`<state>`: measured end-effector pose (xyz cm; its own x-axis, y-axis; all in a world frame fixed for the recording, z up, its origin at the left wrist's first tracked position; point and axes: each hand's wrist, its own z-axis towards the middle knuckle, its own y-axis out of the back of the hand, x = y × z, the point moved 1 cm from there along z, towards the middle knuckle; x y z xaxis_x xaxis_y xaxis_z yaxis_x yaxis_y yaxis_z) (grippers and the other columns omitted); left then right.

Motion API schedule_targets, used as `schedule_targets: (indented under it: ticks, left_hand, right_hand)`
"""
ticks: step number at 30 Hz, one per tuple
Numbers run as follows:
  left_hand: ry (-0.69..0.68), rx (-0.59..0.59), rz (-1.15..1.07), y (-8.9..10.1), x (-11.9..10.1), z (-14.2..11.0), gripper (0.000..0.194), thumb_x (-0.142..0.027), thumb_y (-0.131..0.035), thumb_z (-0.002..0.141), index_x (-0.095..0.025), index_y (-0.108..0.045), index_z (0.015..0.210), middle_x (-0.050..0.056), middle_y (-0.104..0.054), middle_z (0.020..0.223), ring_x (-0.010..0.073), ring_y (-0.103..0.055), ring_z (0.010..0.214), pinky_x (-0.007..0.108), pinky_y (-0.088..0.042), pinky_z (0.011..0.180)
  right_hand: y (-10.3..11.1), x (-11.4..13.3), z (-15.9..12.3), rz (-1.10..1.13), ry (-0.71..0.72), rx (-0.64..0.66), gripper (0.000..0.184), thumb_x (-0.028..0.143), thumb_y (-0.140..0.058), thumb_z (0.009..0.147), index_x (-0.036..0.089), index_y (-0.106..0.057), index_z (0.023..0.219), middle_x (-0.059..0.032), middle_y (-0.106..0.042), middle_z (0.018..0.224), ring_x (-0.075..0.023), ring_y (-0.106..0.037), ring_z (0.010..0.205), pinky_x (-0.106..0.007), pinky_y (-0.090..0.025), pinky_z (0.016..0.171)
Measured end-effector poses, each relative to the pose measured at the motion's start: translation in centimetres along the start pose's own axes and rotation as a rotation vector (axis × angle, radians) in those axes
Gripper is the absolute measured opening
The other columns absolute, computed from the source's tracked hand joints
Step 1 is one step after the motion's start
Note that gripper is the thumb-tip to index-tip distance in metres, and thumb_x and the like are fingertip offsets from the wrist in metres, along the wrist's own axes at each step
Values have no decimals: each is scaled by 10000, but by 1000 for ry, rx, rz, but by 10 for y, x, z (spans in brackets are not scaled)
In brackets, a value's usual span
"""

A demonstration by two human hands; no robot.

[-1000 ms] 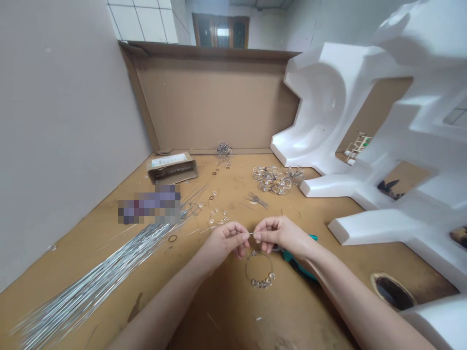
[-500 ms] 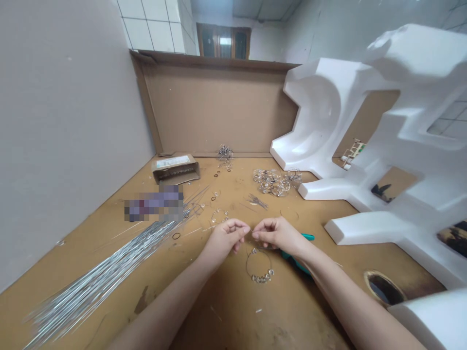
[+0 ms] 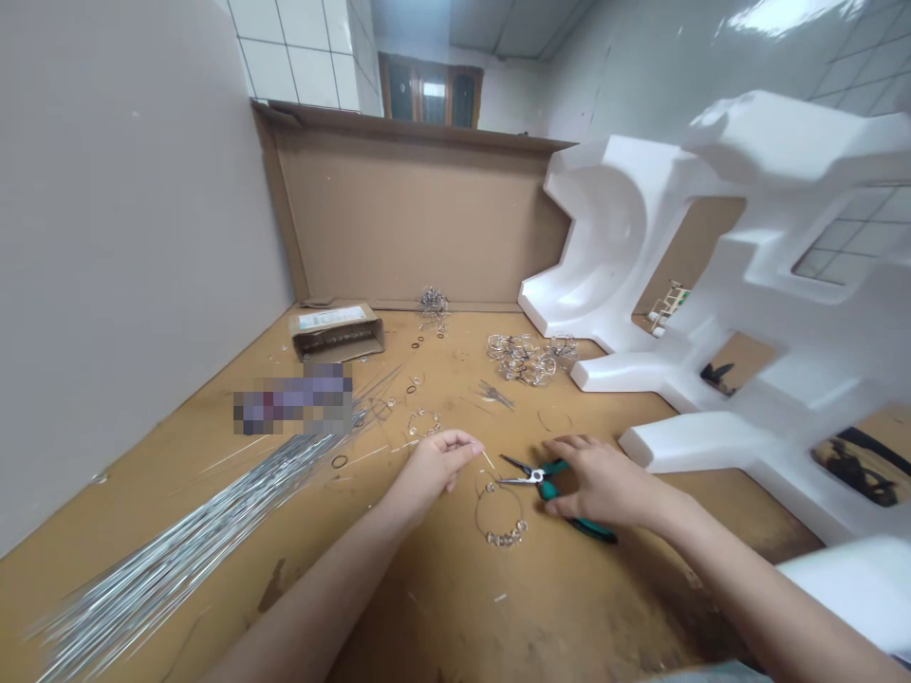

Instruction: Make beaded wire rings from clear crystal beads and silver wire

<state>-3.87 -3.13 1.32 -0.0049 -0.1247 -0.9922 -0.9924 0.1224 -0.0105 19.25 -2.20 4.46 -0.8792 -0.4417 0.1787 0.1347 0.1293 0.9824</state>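
Bare hands work above a round wire loop strung with clear glass beads [image 3: 503, 531] on a tan cardboard bench top [image 3: 441, 617].

The left hand [image 3: 433, 467] pinches a thin, stiff silver wire [image 3: 488, 460]; the right hand [image 3: 604, 484] clenches teal-handled steel needle-nose pliers [image 3: 547, 489]. The loop lies flat just below them, a sheaf of straight silver rods [image 3: 192, 536] off to the left.

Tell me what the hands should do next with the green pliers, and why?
Probably close the tips on the wire end. The right hand is on the green-handled pliers, their tips point toward the thin wire, and the left hand seems to pinch that wire above the beaded wire ring.
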Motion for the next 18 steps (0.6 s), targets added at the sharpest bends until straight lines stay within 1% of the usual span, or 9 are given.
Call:
schedule_targets:
  ticks: [1, 3, 4, 6, 9, 11, 12, 15, 18]
  left_hand:
    - [4, 7, -8, 0, 0, 0, 297, -421, -645, 644, -153, -555, 736, -101, -361, 419, 39, -270, 353, 187, -197, 392]
    - [12, 27, -35, -2, 0, -1, 289, -413, -650, 640, -154, -553, 723, -103, -349, 407, 41, -269, 351, 187, -202, 391]
    - [18, 41, -51, -2, 0, -1, 284, -408, -653, 638, -155, -552, 717, -104, -343, 404, 41, -269, 351, 187, -201, 389]
    - [30, 73, -87, -3, -1, -2, 274, -396, -660, 634, -156, -549, 706, -102, -343, 414, 38, -267, 353, 185, -195, 388]
    - [37, 112, -150, -2, 0, -3, 254, -368, -664, 639, -153, -546, 703, -98, -351, 448, 29, -255, 362, 181, -183, 390]
    - [29, 131, -187, 0, 0, -3, 237, -353, -655, 654, -151, -544, 708, -97, -348, 459, 27, -251, 369, 179, -178, 393]
    - [25, 139, -200, 0, 0, -3, 231, -349, -651, 661, -151, -541, 709, -97, -345, 461, 27, -250, 371, 179, -176, 394]
    - [26, 156, -219, 2, 0, -3, 231, -350, -646, 667, -155, -527, 704, -97, -344, 467, 26, -252, 372, 181, -168, 400]
    - [47, 187, -222, 2, 0, -4, 237, -352, -647, 663, -157, -514, 689, -95, -350, 476, 24, -250, 373, 183, -158, 404]
  right_hand:
    - [-3, -3, -6, -58, 20, 18, 814, 540, -637, 558, 180, -450, 1264, -142, -487, 1249, -324, -433, 1121, -398, -360, 886]
    - [-10, -5, -13, -131, 70, 31, 864, 482, -637, 552, 160, -378, 1311, -161, -456, 1270, -337, -433, 1113, -408, -362, 875]
    - [-13, -4, -15, -169, 88, 24, 829, 429, -624, 565, 156, -375, 1307, -161, -479, 1237, -330, -462, 1076, -401, -373, 850]
    - [-17, 0, -13, -261, 104, -2, 692, 301, -575, 590, 152, -428, 1250, -152, -556, 1100, -300, -534, 946, -372, -398, 760]
    - [-17, 2, -6, -380, 112, -15, 422, 175, -483, 631, 158, -539, 1049, -110, -600, 863, -235, -576, 719, -310, -373, 603]
    - [-14, -2, -4, -392, 114, -52, 285, 175, -453, 677, 162, -551, 944, -88, -586, 794, -204, -564, 644, -288, -342, 559]
    - [-12, -5, -4, -378, 120, -88, 244, 199, -458, 693, 164, -545, 919, -83, -576, 791, -199, -559, 649, -282, -337, 559]
    - [-3, -16, -9, -330, 170, -229, 247, 287, -510, 701, 167, -523, 917, -83, -547, 846, -207, -541, 745, -278, -349, 595]
    - [9, -22, -17, -345, 282, -342, 255, 315, -499, 753, 157, -518, 952, -85, -538, 859, -198, -512, 771, -290, -362, 642]
